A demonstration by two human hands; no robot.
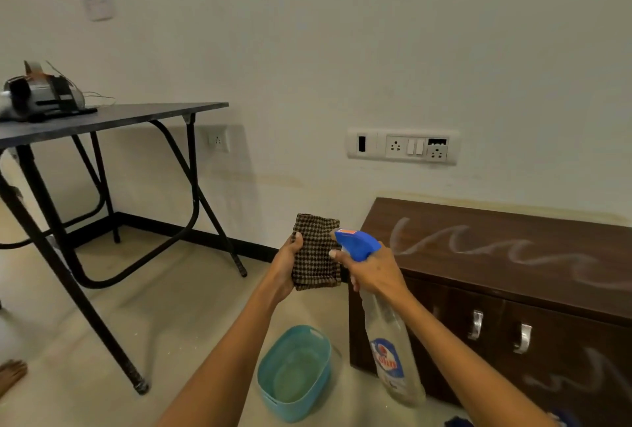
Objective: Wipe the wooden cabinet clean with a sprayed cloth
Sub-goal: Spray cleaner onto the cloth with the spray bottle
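My left hand (285,266) holds a folded brown checked cloth (316,252) upright in front of me. My right hand (372,272) grips a clear spray bottle (393,348) with a blue trigger head, its nozzle right against the cloth and a finger on the trigger. The dark wooden cabinet (496,255) stands low at the right against the wall. White wavy chalk-like marks run across its top and its front. Silver handles line its doors.
A teal plastic tub (294,373) holding water sits on the floor below my arms. A black folding table (113,119) with a device on it stands at the left. A socket panel (402,146) is on the wall. A bare foot shows at bottom left.
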